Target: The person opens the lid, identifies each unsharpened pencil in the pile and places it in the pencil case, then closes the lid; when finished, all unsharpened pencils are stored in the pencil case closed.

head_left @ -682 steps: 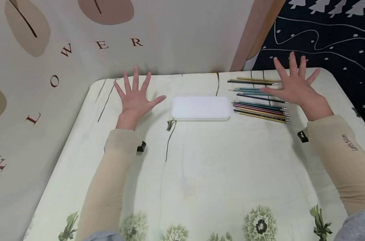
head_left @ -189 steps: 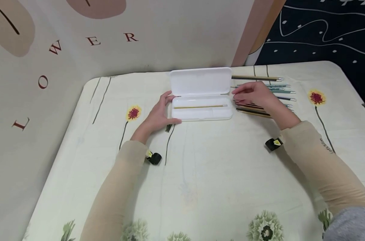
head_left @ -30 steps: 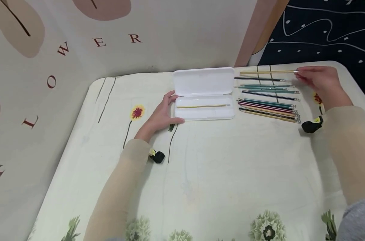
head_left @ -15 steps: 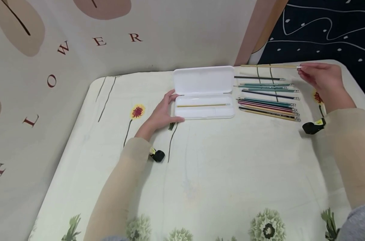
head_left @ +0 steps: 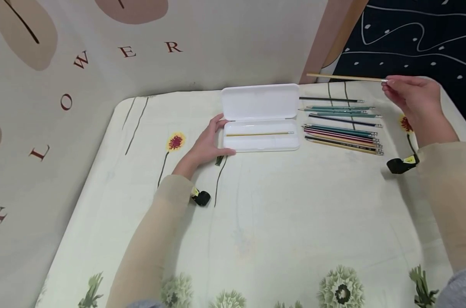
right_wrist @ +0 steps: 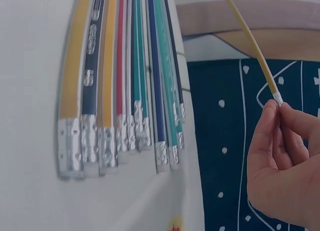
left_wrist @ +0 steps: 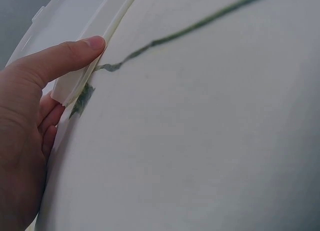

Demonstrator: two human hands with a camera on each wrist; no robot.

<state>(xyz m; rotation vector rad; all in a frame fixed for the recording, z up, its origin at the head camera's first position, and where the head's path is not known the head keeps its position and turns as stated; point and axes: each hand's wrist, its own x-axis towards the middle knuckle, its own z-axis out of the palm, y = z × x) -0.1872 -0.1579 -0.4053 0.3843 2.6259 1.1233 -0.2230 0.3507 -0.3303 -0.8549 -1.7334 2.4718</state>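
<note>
Pinching the yellow pencil (head_left: 344,77) by its eraser end, the right grip (head_left: 419,99) is closed, raised at far right; a level carry seems best. Half-spread, the left grip (head_left: 204,148) steadies the white case (head_left: 261,144) at its left end.

Behind the flower-printed table (head_left: 294,214) stand a pale lettered wall (head_left: 236,51) and, rightward, a dark white-dotted backdrop (head_left: 421,36).
</note>
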